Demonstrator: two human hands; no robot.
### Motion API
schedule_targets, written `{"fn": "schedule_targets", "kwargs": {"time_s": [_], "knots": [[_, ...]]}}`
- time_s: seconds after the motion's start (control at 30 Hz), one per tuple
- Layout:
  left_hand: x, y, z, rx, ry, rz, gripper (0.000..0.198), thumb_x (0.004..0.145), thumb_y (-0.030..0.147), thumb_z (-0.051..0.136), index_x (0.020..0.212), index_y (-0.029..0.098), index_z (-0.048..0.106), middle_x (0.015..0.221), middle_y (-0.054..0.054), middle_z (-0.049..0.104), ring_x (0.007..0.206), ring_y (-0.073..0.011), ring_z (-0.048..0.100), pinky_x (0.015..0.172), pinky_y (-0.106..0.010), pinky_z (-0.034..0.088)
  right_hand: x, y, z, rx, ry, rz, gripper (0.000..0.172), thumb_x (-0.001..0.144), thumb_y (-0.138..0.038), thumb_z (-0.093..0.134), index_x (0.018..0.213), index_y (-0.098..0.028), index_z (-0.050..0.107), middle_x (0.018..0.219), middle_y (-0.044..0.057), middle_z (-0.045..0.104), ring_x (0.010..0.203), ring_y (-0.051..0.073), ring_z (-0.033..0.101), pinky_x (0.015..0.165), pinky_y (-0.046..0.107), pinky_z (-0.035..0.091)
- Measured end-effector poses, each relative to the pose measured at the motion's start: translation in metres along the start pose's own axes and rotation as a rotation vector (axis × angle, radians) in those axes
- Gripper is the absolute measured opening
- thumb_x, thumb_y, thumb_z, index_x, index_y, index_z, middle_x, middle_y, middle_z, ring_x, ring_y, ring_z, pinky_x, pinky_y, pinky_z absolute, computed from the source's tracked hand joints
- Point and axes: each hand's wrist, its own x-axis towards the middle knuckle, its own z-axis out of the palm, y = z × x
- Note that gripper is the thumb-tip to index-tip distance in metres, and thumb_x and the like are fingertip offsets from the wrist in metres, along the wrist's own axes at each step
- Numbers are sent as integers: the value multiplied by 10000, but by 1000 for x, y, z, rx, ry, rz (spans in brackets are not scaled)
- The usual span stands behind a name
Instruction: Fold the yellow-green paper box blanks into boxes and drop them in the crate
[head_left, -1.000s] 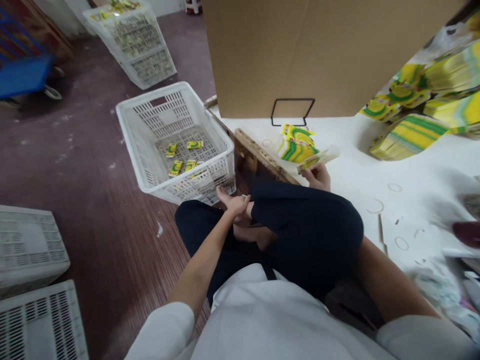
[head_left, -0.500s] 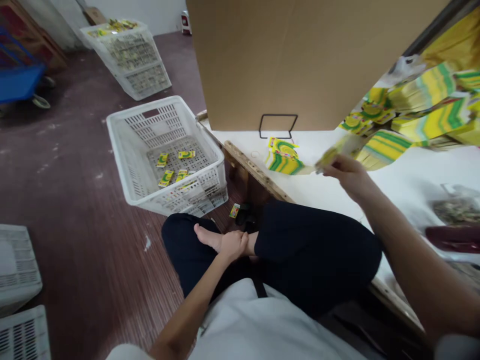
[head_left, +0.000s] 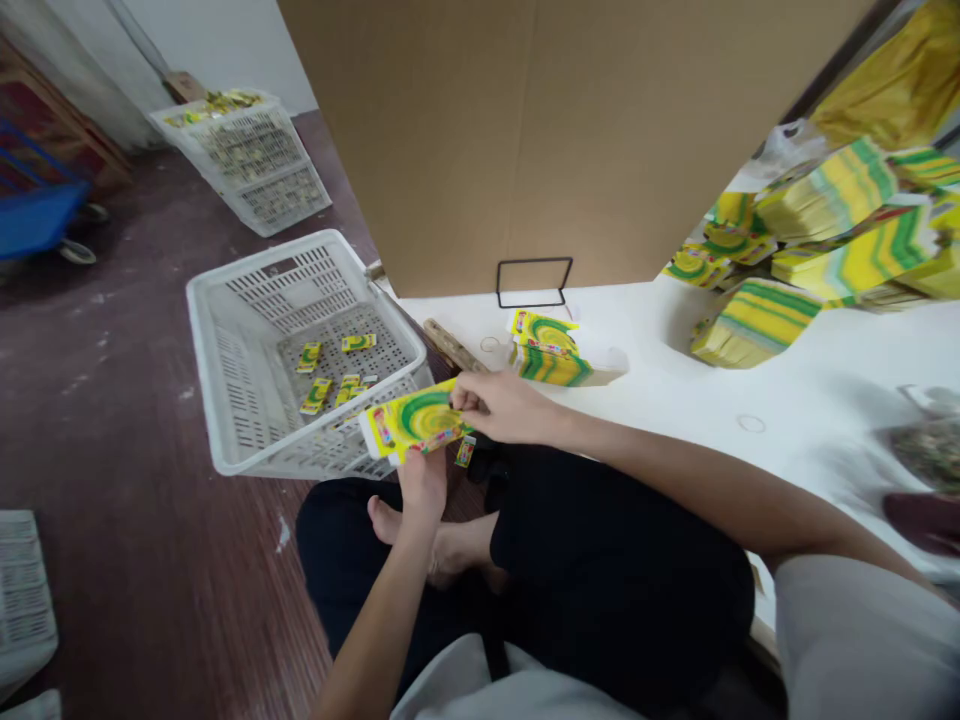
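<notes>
Here's the yellow-and-green carton [head_left: 405, 422], tilted between your two hands, in front of the white crate [head_left: 292, 455] and covering part of its near wall! Your right hand [head_left: 491, 405] pinches the carton's right end, fingers curled over the edge. Your left hand [head_left: 423, 482] is under the lower edge, touching it; its fingers tuck out of sight behind, so there's no telling how firmly they close. Just beyond your right hand, a bundle of similar cartons [head_left: 544, 355] rests on the white desk [head_left: 645, 410]. Small packs [head_left: 316, 395] lie inside the crate.
</notes>
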Motion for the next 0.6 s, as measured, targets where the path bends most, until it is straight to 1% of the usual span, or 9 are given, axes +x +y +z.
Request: {"fn": "schedule_targets", "kwargs": {"time_s": [0.03,0.1,0.17,0.23,0.3,0.37,0.4,0.5,0.6], "knots": [[6,7,10,-58,27,-2,747,791,859,521,1220,265,668,1250,-112,701,1253,-315,621,1028,-456,541,2,0,3,-22,-28,-35,166,803,-19,589,881,-165,590,807,0,661,739,120,605,726,244,432],[16,19,27,-233,108,8,672,839,809,520,1170,255,707,1200,-98,719,1253,-300,623,1030,-426,542,5,2,7,-33,-50,-99,170,802,-6,587,855,-168,583,806,-1,646,741,119,586,727,243,418],[24,29,38,-367,165,47,587,861,747,561,1106,243,738,1108,-78,737,1204,-274,650,1014,-384,550,7,7,9,-5,-40,-150,172,805,-4,591,837,-171,571,809,-3,630,750,119,573,736,241,417],[32,33,46,-405,184,99,539,869,705,584,1057,228,752,1010,-66,740,1127,-259,679,970,-363,567,10,13,10,36,-6,-183,164,822,-16,592,840,-176,561,824,1,621,763,123,570,745,243,423],[37,31,52,-407,196,138,503,863,667,612,1041,218,752,966,-63,733,1061,-257,693,943,-369,576,10,20,11,81,56,-190,155,839,-29,592,861,-179,561,873,14,632,798,131,579,762,249,435],[40,25,56,-393,226,155,475,867,650,615,1019,220,747,953,-63,725,1026,-255,696,959,-386,570,10,25,13,134,114,-170,155,847,-36,604,878,-183,564,912,22,646,836,137,593,778,253,445],[40,21,57,-384,238,151,456,874,642,610,1005,226,741,949,-64,722,1025,-255,694,973,-392,564,10,26,14,164,123,-154,157,847,-39,618,880,-184,566,910,19,651,841,136,600,780,251,448],[38,13,62,-382,249,101,407,901,614,588,964,232,714,934,-70,703,1049,-260,682,979,-397,553,8,27,16,233,76,-109,165,840,-52,665,856,-183,567,832,-12,644,774,118,600,755,240,446],[37,12,65,-404,263,88,385,903,595,585,946,227,690,909,-60,679,982,-241,675,957,-381,546,7,23,13,250,36,-58,181,830,-59,700,830,-180,564,778,-34,634,714,101,590,731,233,440]]}}
